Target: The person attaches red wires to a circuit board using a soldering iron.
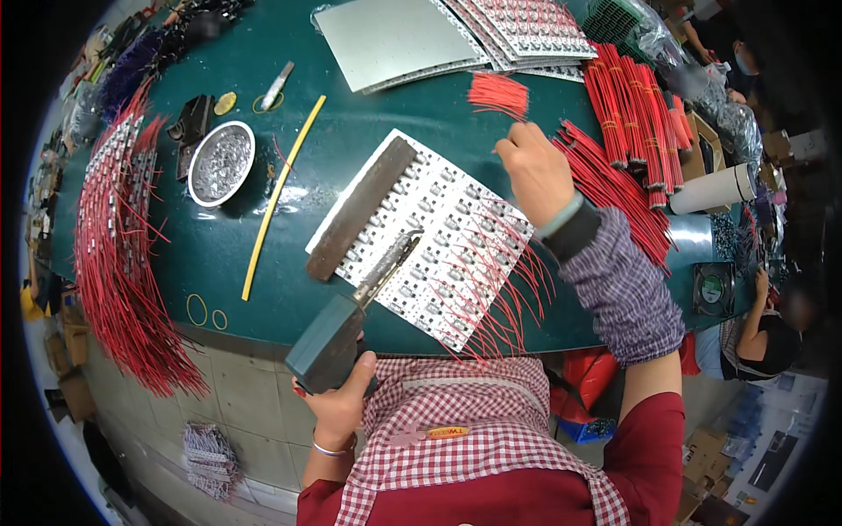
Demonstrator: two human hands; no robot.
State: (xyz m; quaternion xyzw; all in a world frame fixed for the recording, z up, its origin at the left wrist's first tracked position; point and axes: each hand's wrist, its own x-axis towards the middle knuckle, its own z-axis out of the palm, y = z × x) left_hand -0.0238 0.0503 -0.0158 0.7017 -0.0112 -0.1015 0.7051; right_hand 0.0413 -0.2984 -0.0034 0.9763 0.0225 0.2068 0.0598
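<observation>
My left hand (340, 405) is closed round the grip of a dark green soldering gun (326, 342). Its metal tip reaches over a white circuit board panel (434, 197), near the middle. Rows of small parts cover the panel, and thin red wires (491, 289) stick out from its right side. A dark brown bar (362, 210) lies along the panel's left edge. Above the panel's right side my right hand (535, 171) is closed in a pinch, and a bit of red wire (496, 152) shows at its fingertips. A small pile of short red wires (498, 95) lies just beyond that hand.
A metal bowl (222, 164) and a yellow strip (282, 200) lie left of the panel. Wired boards (132, 245) heap at the far left. Stacked panels (399, 39) lie at the back; red wire bundles (636, 114) lie at right. A person (772, 337) sits at far right.
</observation>
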